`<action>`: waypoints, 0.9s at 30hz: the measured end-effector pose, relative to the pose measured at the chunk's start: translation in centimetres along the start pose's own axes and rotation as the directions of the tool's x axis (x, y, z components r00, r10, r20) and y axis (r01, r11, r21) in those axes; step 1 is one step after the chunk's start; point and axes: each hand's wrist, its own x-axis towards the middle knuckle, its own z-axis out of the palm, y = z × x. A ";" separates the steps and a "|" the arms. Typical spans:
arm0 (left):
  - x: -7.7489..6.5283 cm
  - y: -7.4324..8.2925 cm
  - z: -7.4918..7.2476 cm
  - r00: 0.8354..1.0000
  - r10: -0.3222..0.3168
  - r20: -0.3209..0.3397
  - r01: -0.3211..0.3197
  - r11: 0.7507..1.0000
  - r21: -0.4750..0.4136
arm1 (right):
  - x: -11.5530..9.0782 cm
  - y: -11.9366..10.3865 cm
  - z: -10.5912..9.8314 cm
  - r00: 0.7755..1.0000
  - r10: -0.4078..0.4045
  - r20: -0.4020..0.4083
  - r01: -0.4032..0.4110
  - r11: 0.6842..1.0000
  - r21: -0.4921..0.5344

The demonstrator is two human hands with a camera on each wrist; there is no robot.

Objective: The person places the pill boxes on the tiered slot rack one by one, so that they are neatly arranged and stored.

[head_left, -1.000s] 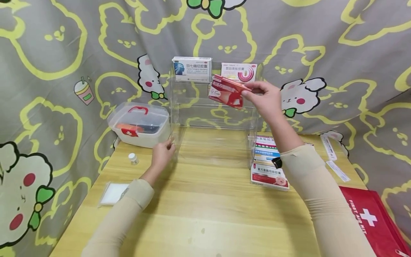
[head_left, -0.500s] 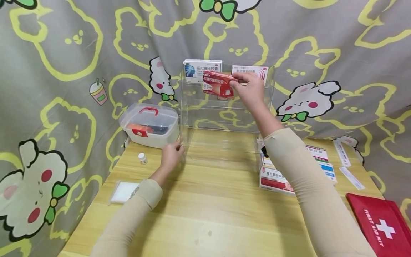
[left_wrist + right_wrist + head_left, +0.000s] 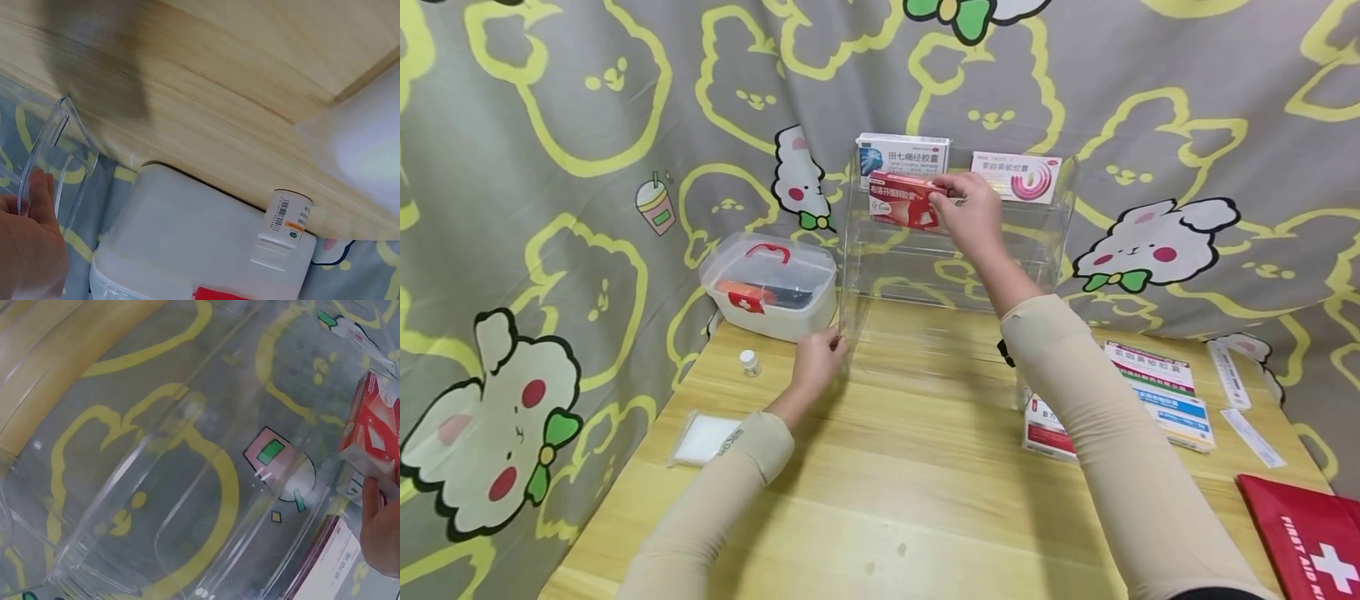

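Note:
A red medicine box [image 3: 904,202] is pinched at its right end by my right hand [image 3: 972,215], in front of the upper part of a clear tiered display rack [image 3: 947,302]. Behind it on the top tier stand a white-and-blue medicine box [image 3: 917,151], partly covered, and a white medicine box with a pink ring design [image 3: 1021,177]. The right wrist view catches the red box [image 3: 372,425] at its right edge. My left hand [image 3: 820,360] grips the rack's left side edge; in the left wrist view its thumb and fingers [image 3: 42,199] are on either side of the clear panel.
Left of the rack are a lidded first-aid box [image 3: 775,292], a small white bottle [image 3: 749,362] and a white packet [image 3: 706,439]. On the right lie several stacked medicine boxes [image 3: 1168,408], paper strips [image 3: 1253,437] and a red first aid pouch [image 3: 1300,533]. A patterned curtain [image 3: 1120,75] hangs behind.
My right hand has carried the red box leftward across the rack, from before the pink-ring box to before the white-and-blue one. The left hand keeps its grip; the head view has shifted.

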 end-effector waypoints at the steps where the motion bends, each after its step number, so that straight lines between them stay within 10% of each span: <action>1: 0.0 0.0 0.0 1.000 0.002 -0.003 -0.002 1.000 0.001 | 0.0 0.0 0.1 1.000 0.003 0.015 -0.003 1.000 0.005; 15: 0.2 0.6 0.2 1.000 -0.022 0.017 0.022 1.000 0.005 | 0.4 -0.2 1.1 0.997 -0.050 0.056 0.056 0.991 -0.119; 27: -0.1 0.2 0.1 1.000 -0.018 0.004 0.019 1.000 -0.006 | 0.0 -0.3 1.4 0.992 -0.086 0.095 0.118 0.904 -0.411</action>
